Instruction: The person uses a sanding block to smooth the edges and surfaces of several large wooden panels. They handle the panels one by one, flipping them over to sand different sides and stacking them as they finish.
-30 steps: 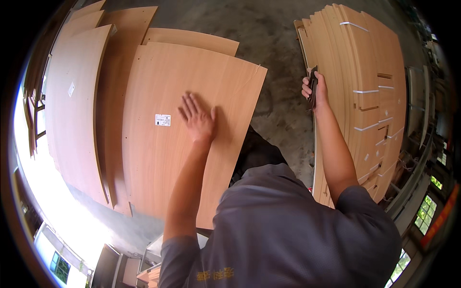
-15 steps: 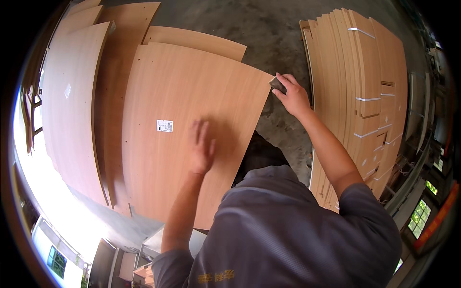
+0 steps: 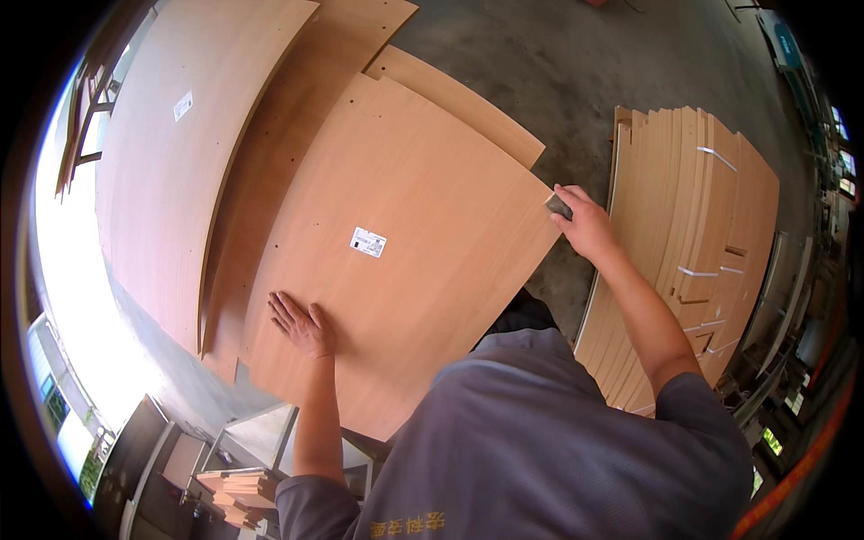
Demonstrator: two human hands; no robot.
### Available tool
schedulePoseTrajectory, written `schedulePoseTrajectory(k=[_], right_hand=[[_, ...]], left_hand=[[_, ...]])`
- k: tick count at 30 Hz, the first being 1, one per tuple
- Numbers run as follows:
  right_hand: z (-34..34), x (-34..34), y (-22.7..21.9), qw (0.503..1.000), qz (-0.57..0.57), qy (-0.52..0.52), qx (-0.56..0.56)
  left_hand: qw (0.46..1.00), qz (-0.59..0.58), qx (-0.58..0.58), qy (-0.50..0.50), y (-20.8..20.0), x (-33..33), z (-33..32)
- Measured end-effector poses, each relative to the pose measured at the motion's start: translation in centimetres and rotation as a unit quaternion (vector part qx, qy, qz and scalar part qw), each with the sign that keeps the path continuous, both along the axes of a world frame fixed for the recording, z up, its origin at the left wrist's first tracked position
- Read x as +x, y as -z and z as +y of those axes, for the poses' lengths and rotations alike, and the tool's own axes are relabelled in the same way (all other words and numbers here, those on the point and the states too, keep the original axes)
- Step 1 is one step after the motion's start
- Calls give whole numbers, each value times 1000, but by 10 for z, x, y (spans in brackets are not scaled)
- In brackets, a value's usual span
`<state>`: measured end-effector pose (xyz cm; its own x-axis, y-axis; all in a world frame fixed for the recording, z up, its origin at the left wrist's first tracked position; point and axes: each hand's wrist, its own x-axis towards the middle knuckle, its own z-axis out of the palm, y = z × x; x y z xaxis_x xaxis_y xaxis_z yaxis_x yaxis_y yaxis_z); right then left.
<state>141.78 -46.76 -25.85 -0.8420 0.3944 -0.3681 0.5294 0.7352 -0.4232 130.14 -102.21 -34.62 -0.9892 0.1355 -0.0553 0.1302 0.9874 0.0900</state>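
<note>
A light wood-grain panel (image 3: 432, 234) with a white label (image 3: 369, 241) lies before me. My left hand (image 3: 304, 329) rests palm down on its near left part, fingers spread, holding nothing. At the panel's right corner my right hand (image 3: 589, 225) grips a small dark block (image 3: 559, 207), which looks like a sanding block. The block sits against the corner edge, and my fingers hide part of it. Under the panel's far side, another wood-grain panel (image 3: 468, 99) sticks out.
To the left, a pale labelled panel (image 3: 171, 171) lies over a browner panel (image 3: 279, 153). A stack of strapped boards (image 3: 666, 261) stands on the concrete floor (image 3: 531, 45) at right. Wood offcuts (image 3: 243, 490) lie by a metal frame at lower left.
My left hand has come down onto the panel, farther left and nearer me. My right hand stays at the corner with the block. The whole view has turned, shifting the scene.
</note>
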Motion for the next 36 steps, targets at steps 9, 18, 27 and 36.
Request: schedulePoseTrajectory(k=[9, 18, 27, 36], right_hand=[[-35, -146, 6, 994, 6, -102, 29], [-75, -295, 7, 984, -20, -172, 29], [-51, -357, 20, 946, -2, -324, 21], [-50, -411, -10, 786, -61, -610, 76]], left_hand=[[998, -21, 43, -28, -18, 1, 12], [998, -23, 53, -32, -20, 0, 11], [998, -5, 59, -32, -18, 1, 8], [995, 3, 82, -49, -20, 1, 5]])
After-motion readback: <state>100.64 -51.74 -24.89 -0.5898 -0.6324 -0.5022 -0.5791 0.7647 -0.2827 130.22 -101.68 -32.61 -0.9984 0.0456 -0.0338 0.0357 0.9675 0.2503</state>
